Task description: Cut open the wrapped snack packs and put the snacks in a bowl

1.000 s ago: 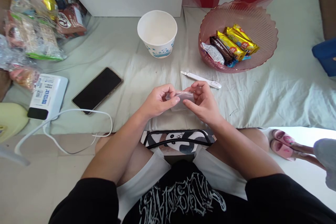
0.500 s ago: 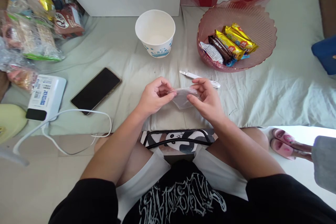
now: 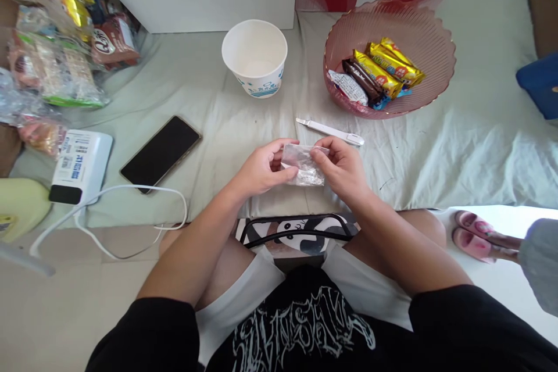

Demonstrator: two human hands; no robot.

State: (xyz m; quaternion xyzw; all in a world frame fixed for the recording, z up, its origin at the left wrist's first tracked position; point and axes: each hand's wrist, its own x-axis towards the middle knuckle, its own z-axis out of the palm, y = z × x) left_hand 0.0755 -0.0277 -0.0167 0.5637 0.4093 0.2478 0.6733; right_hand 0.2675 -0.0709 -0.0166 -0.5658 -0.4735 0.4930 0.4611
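A small clear plastic wrapper (image 3: 302, 164) is held between both hands over the pale cloth. My left hand (image 3: 263, 170) pinches its left edge with thumb and fingers. My right hand (image 3: 342, 166) grips its right edge. The wrapper looks crinkled and shiny, and I cannot tell what is inside it. A white utility knife (image 3: 330, 131) lies on the cloth just beyond my right hand. Behind it stand a white paper cup (image 3: 254, 57) and a pink ribbed bowl (image 3: 431, 67) holding several wrapped snack bars (image 3: 383, 72).
A black phone (image 3: 160, 152) lies left of my hands, beside a white power bank (image 3: 79, 165) with a white cable (image 3: 131, 197). Bags of snacks (image 3: 61, 52) pile at the far left. A panda-print bag (image 3: 299, 232) rests on my lap. Another person's slippered feet (image 3: 473, 235) show at right.
The wrapper has been turned and lifted between my fingers, and now shows a crinkled, shiny face. Both hands stayed in about the same spot.
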